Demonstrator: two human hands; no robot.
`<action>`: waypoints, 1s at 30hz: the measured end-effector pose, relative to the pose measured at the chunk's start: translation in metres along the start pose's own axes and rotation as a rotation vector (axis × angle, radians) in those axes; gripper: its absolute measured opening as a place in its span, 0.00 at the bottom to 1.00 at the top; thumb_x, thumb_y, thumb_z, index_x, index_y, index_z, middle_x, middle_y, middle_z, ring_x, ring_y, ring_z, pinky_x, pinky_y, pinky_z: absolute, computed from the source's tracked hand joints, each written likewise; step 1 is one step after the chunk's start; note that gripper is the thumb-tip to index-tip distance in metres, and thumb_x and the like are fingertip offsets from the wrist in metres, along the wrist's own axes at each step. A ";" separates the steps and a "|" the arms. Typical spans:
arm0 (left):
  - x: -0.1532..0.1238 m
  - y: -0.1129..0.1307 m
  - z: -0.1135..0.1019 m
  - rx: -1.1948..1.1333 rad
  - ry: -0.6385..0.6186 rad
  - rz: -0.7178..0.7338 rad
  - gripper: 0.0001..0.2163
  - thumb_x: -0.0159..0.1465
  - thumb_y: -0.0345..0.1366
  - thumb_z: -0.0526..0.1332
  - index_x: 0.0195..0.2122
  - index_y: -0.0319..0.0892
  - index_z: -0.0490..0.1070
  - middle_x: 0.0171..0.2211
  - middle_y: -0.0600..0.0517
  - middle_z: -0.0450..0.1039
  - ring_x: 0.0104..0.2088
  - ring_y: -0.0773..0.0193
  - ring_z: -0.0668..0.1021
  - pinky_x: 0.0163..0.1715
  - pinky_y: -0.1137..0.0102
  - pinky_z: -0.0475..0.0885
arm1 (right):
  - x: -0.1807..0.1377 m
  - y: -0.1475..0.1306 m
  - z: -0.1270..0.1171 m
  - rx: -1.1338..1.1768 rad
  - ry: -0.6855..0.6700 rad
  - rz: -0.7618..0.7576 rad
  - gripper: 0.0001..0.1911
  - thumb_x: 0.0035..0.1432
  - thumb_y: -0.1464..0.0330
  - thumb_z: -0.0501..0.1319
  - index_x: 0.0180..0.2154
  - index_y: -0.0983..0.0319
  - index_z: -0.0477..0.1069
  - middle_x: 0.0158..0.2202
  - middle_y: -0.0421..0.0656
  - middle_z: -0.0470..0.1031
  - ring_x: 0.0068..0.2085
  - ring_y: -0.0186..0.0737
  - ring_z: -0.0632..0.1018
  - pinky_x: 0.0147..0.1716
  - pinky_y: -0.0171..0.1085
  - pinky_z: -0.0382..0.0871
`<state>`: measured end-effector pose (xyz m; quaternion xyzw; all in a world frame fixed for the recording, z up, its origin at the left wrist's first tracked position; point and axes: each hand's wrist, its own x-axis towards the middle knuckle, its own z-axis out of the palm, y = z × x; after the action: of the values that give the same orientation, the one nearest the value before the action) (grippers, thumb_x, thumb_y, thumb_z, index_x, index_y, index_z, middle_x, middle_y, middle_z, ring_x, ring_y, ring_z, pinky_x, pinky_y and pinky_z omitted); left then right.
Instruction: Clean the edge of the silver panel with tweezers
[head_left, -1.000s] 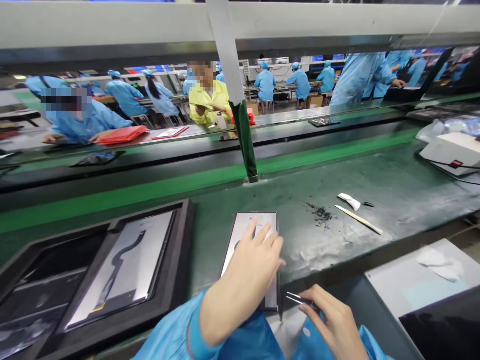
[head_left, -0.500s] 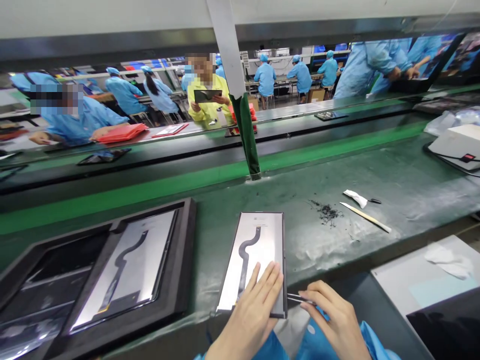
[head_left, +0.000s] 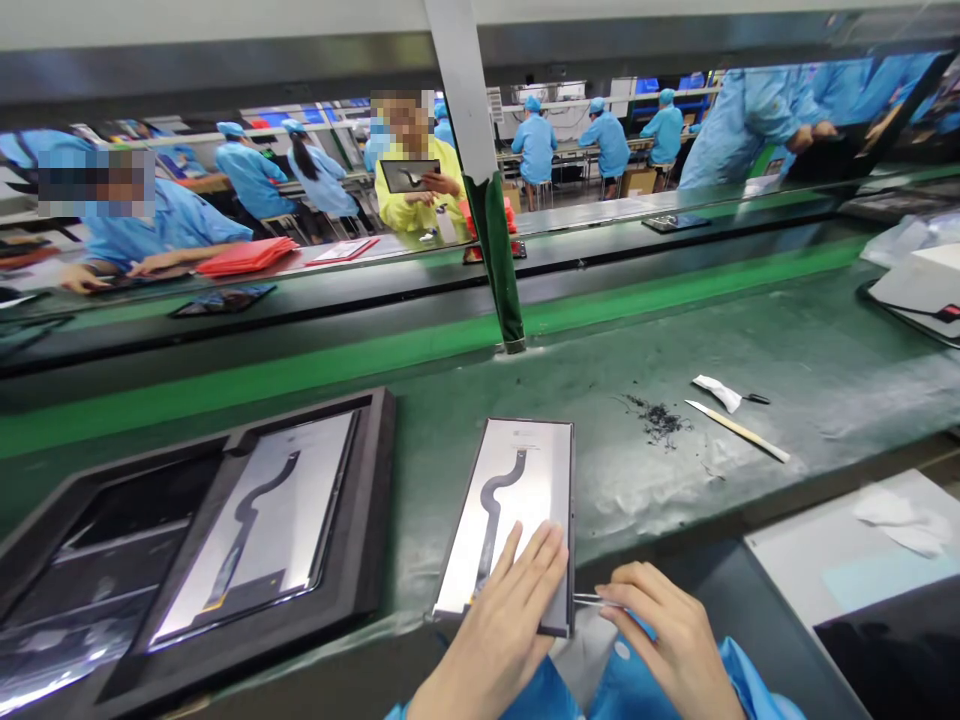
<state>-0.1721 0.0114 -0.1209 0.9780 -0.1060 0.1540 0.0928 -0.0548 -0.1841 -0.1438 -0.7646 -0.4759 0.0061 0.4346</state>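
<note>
A display panel (head_left: 539, 480) lies back side up at the front of the green bench, with a dark curved ribbon cable (head_left: 492, 510) on its silvery back. My left hand (head_left: 504, 610) rests flat on the panel's lower part, fingers stretched out, covering the cable's lower end. Between the thumb and fingers of my right hand (head_left: 660, 630) is a pair of tweezers (head_left: 589, 599). Their tips reach the panel's lower right edge; whether they grip anything there is too small to tell.
Left of the panel, a black foam tray (head_left: 382, 480) holds a similar display panel (head_left: 262, 530). Black scraps (head_left: 658, 422), a pale pointed blade (head_left: 739, 430) and a wrapped black stick (head_left: 724, 393) lie to the right. Across the line, a person in yellow (head_left: 420, 205) holds a panel.
The tweezers' prongs appear closer together. My hands and the panel have hardly moved, while the view has shifted slightly. Across the bench, the person in yellow has tilted their panel.
</note>
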 end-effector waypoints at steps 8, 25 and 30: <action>0.001 0.000 -0.001 -0.018 0.006 -0.002 0.36 0.59 0.17 0.53 0.69 0.32 0.46 0.66 0.38 0.59 0.67 0.50 0.60 0.62 0.48 0.63 | 0.004 -0.003 0.000 0.022 0.034 0.002 0.09 0.68 0.67 0.58 0.38 0.57 0.77 0.32 0.43 0.79 0.31 0.40 0.79 0.30 0.36 0.74; 0.000 -0.002 0.003 -0.030 0.018 0.002 0.37 0.55 0.16 0.51 0.68 0.31 0.50 0.66 0.38 0.59 0.68 0.51 0.58 0.63 0.48 0.62 | 0.002 0.005 0.009 0.381 -0.061 0.319 0.13 0.65 0.61 0.61 0.30 0.59 0.76 0.28 0.41 0.76 0.30 0.40 0.77 0.30 0.34 0.71; 0.000 -0.003 0.005 -0.034 0.043 0.002 0.36 0.58 0.17 0.50 0.69 0.32 0.48 0.66 0.39 0.60 0.68 0.52 0.59 0.63 0.48 0.62 | 0.001 0.008 0.011 0.456 -0.058 0.375 0.14 0.63 0.60 0.62 0.28 0.60 0.76 0.27 0.41 0.75 0.30 0.40 0.76 0.31 0.35 0.69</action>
<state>-0.1698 0.0134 -0.1262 0.9726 -0.1078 0.1731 0.1115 -0.0536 -0.1774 -0.1559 -0.7212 -0.3250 0.2147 0.5728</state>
